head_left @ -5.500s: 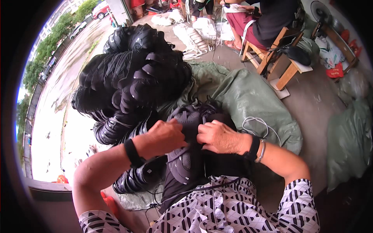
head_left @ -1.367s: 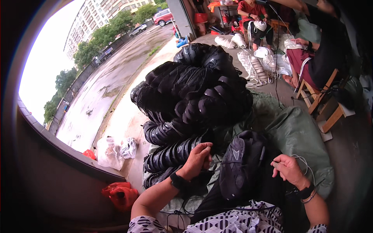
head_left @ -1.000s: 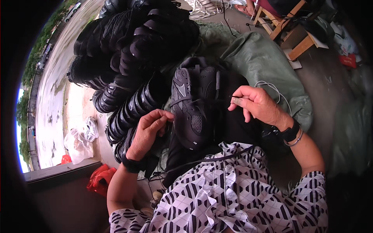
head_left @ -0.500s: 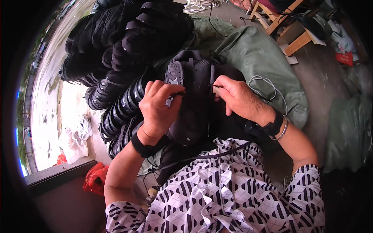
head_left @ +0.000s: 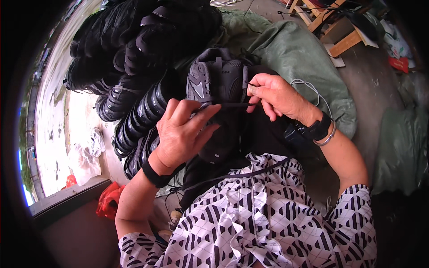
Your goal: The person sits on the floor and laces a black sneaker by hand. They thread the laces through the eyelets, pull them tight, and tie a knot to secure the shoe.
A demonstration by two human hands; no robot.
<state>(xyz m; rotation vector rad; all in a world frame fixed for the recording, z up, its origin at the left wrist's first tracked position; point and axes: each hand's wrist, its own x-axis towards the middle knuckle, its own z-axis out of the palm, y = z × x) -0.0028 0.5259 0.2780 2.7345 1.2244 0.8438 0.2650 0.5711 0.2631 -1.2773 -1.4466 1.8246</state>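
Note:
A black sneaker (head_left: 216, 127) lies in front of me, its toe toward me and its heel opening away, with a pale angular patch on its left side. A black shoelace (head_left: 234, 105) runs taut across its upper. My left hand (head_left: 181, 129) is closed at the sneaker's left side, the lace pinched by its fingertips. On the opposite side my right hand (head_left: 275, 94) pinches a lace end between thumb and forefinger, the other fingers loosely curled. The lower eyelets are hidden behind the left fingers and in dark shade.
Black sneakers (head_left: 143, 107) are stacked in a large heap to the left. A green sheet (head_left: 290, 53) spreads behind, a white cord (head_left: 313, 89) lying on it. Wooden framing (head_left: 344, 44) stands far right. A red bag (head_left: 109, 198) lies by my left elbow.
My left hand has moved slightly down and toward me. My right hand has shifted a little right, its lower fingers opening out. The lace between them now shows clearly.

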